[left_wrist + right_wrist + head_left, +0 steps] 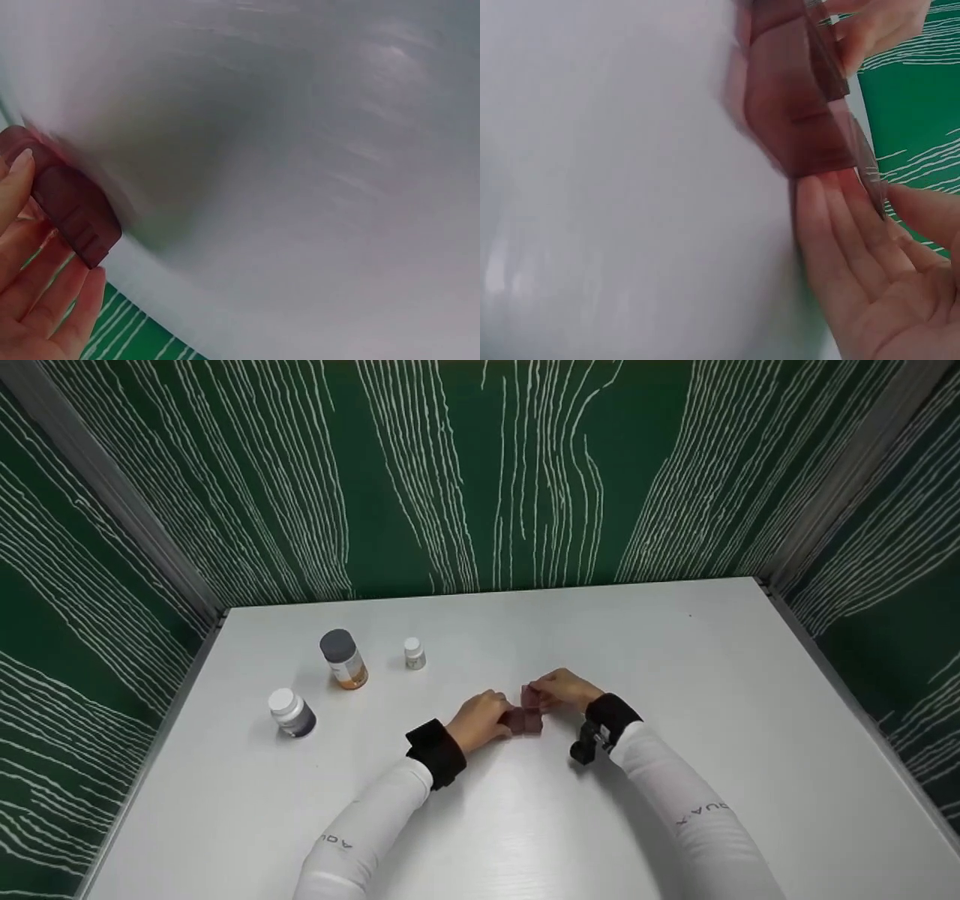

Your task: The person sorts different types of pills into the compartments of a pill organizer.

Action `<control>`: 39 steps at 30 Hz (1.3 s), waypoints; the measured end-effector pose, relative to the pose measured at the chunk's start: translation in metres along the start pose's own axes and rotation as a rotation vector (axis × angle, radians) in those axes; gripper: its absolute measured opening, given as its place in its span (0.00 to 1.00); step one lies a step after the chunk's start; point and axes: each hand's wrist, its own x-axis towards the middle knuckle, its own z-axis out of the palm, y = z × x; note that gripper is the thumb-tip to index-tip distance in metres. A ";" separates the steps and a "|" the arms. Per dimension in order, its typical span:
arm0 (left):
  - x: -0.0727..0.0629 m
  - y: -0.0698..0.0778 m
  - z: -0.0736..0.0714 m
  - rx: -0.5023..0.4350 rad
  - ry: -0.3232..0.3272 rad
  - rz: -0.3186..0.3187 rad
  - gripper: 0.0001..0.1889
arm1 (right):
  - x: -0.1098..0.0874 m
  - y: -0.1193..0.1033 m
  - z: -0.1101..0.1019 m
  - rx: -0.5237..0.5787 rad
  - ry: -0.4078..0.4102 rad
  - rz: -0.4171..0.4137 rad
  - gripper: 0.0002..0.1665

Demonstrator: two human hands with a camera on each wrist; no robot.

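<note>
A small translucent dark-red pill box (523, 722) is between my two hands above the middle of the white table. My left hand (480, 720) grips its left end; in the left wrist view, the thumb lies over the box (75, 210) and the fingers lie along its other side. At the box's far right, a clear reddish lid flap (530, 696) stands raised. My right hand (564, 688) pinches this flap, and in the right wrist view the thumb is at the lid's edge (868, 169), fingers behind it. What the box holds cannot be made out.
On the left of the table (600, 832) stand a white-capped dark bottle (292, 712), a grey-capped bottle (344, 659) with an orange base, and a small white bottle (414, 653). Green panels (480, 472) with white streaks surround the table's back and sides.
</note>
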 end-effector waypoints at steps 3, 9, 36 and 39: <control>0.002 0.002 0.000 0.011 0.003 -0.003 0.16 | 0.000 0.004 -0.002 0.029 0.020 0.008 0.20; 0.005 -0.001 -0.002 0.034 0.055 0.026 0.22 | -0.009 0.005 -0.008 0.132 0.071 -0.090 0.22; -0.012 -0.124 -0.020 -0.387 0.480 -0.812 0.27 | -0.125 0.013 -0.040 0.122 0.216 -0.254 0.24; -0.013 -0.128 -0.017 -0.376 0.450 -0.790 0.24 | -0.126 0.013 -0.040 0.125 0.215 -0.259 0.23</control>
